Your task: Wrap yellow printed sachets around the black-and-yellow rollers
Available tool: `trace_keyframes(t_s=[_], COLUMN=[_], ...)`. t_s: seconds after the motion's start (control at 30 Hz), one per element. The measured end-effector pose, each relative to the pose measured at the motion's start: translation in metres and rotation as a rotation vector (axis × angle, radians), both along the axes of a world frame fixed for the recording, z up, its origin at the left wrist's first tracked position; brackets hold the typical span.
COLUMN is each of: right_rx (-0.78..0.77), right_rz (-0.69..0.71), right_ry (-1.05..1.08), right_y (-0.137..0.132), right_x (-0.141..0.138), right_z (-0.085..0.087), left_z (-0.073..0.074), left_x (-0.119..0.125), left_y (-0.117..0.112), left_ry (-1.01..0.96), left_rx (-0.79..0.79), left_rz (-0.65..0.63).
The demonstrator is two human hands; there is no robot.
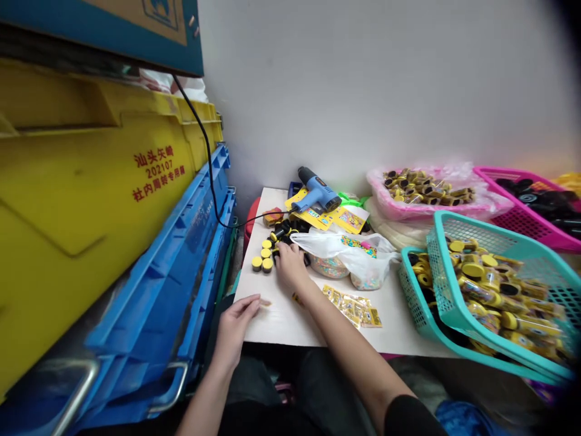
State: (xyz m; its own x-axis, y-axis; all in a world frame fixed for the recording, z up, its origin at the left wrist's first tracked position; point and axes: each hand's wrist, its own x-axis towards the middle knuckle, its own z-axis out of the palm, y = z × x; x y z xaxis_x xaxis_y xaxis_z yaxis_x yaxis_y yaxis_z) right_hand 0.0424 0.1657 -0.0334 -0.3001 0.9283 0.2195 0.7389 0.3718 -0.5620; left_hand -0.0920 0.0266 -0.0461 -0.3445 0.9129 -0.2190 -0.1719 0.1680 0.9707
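Near the front left of the white table (pixel 281 327), my left hand (pixel 236 321) is closed in a pinch. A small, thin, brownish piece (pixel 265 302) sticks out from its fingertips, too small to name. My right hand (pixel 290 264) reaches forward, fingers curled down at the edge of a pile of black and yellow caps (pixel 284 229). Whatever lies under those fingers is hidden. Several yellow-topped black caps (pixel 262 263) stand upright left of this hand. Below the right forearm's far side lie flat yellow printed sleeves (pixel 351 306).
Bagged coloured beads (pixel 333 266) sit mid-table, behind them a blue heat gun (pixel 318 192) on yellow cards. Teal baskets (pixel 454 315) of yellow tubes and a pink basket (pixel 408 209) stand right. Stacked yellow (pixel 91 181) and blue crates (pixel 158 290) wall the left; a black cord (pixel 209 163) hangs.
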Motion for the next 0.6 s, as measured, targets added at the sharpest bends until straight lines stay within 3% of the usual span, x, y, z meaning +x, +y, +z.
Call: trace_keyframes(t_s=[0.17, 0.3, 0.43, 0.5, 0.6], right_rx=[-0.021, -0.061, -0.094, -0.101, -0.209], right_rz=[0.055, 0.076, 0.074, 0.06, 0.007], right_ry=[-0.118, -0.121, -0.061, 0.014, 0.3], right_y=[-0.012, -0.034, -0.041, -0.046, -0.064], right_x=[0.008, 0.027, 0.037, 0.038, 0.043], right_z=[-0.014, -0.023, -0.018, -0.013, -0.007], left_z=[-0.007, -0.018, -0.027, -0.029, -0.022], left_x=[-0.015, -0.018, -0.02, -0.021, -0.019], left_y=[0.004, 0.0, -0.008, -0.007, -0.003], left_ry=[0.462, 0.623, 0.877, 0.989, 0.983], left_rx=[0.066, 0.08, 0.082, 0.098, 0.135], left_rz=[-0.011, -0.054, -0.077, -0.097, -0.138])
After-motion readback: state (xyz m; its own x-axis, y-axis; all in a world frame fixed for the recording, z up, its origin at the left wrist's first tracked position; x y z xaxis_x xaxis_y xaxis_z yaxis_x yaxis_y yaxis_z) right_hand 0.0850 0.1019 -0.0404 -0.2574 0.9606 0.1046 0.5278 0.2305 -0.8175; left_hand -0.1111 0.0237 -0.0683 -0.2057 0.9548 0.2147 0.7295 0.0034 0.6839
